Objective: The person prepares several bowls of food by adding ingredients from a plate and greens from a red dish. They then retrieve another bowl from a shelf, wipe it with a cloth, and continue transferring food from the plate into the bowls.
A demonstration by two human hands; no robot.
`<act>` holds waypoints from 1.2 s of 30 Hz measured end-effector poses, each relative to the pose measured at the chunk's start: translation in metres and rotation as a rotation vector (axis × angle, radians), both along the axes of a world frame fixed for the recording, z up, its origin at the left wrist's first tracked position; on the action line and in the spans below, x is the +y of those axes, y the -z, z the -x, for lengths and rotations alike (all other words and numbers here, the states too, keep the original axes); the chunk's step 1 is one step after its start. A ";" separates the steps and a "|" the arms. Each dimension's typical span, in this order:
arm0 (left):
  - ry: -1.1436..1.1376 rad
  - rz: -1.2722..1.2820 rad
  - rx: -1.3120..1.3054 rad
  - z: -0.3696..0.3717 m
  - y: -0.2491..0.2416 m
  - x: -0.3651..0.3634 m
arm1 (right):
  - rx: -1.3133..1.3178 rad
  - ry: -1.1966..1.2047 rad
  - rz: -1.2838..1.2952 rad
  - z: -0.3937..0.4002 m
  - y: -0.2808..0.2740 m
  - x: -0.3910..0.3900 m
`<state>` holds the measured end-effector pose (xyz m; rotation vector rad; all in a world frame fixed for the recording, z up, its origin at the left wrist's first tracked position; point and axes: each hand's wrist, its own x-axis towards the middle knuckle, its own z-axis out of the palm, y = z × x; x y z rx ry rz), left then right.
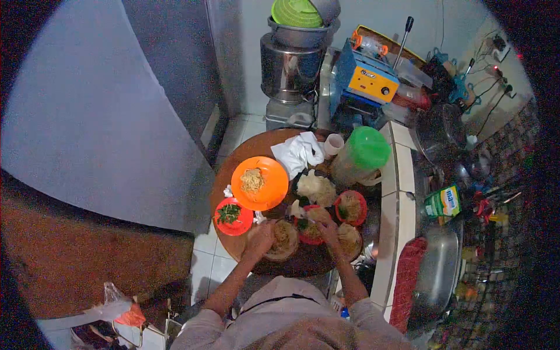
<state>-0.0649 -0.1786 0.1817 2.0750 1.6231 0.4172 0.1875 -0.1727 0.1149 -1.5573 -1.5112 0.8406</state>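
My left hand (264, 234) is closed on the left rim of a bowl of noodles (284, 240). My right hand (329, 232) is closed over a red bowl (311, 239) with noodles and greens. A thin, pale thing shows at its fingers, too blurred to name. Just right of that hand is another bowl of noodles (350, 240), and behind it a red bowl with greens and noodles (350, 208). Pale noodles (316, 188) lie in a heap farther back. On the left are an orange plate with shredded food (269, 197) and a red plate of chopped greens (242, 226).
On the round wooden table (242, 146) are a white cloth (298, 153), a cup (333, 144) and a green-lidded pitcher (368, 148). A tiled counter edge (399, 204) borders the right side. A blue-and-orange sealing machine (367, 76) and a steel pot (290, 70) stand behind.
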 end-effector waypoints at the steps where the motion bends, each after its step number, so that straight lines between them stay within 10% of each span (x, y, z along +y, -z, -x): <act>1: -0.037 0.018 -0.086 0.004 -0.024 -0.012 | -0.007 -0.114 0.020 -0.001 0.001 -0.003; 6: -0.097 0.010 0.001 0.022 0.039 -0.053 | -0.345 -0.226 -0.232 0.022 0.000 -0.011; 8: -0.112 0.126 0.130 0.018 0.012 -0.061 | -0.474 -0.376 0.255 0.031 -0.039 -0.007; 12: -0.125 0.265 0.169 0.015 0.007 -0.068 | -0.529 -0.564 0.230 0.035 -0.050 0.002; 14: -0.159 0.171 0.052 0.016 0.024 -0.077 | -0.671 -0.593 -0.059 0.041 -0.049 0.005; 18: -0.184 0.117 0.072 0.014 0.059 -0.084 | -0.500 -0.629 -0.017 0.052 -0.040 0.013; 26: -0.130 0.212 -0.259 0.012 0.051 -0.081 | -0.989 -0.522 0.045 0.076 -0.068 0.006; 36: -0.112 0.175 -0.322 -0.001 0.069 -0.072 | -0.655 -0.579 0.028 0.072 -0.061 0.002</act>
